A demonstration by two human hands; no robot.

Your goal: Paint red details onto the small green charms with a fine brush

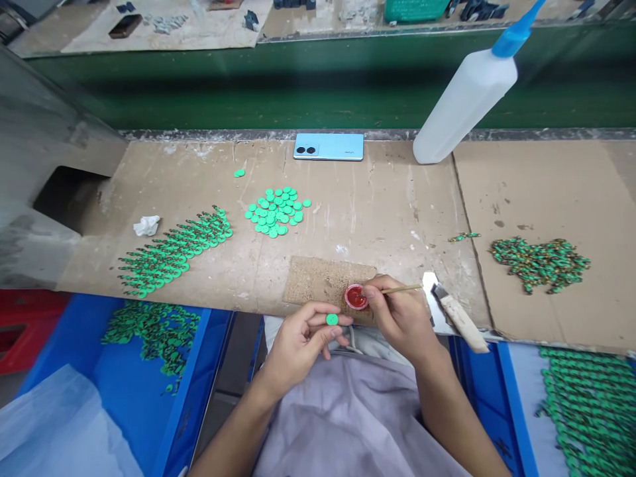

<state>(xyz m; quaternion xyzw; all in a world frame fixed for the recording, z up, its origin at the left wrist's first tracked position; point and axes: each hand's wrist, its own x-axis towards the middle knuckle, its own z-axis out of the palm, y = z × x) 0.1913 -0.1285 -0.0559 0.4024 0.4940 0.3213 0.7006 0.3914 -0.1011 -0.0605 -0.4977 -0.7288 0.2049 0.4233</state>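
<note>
At the desk's near edge, the left hand pinches a small round green disc (flat, button-like); the right hand grips a thin stick at a red pot.

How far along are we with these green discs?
Looks done: rows of green pieces laid out at left. In hand: left hand pinches one green disc; right hand dips a thin stick into the red pot. Seemingly left: the loose disc pile.
</note>
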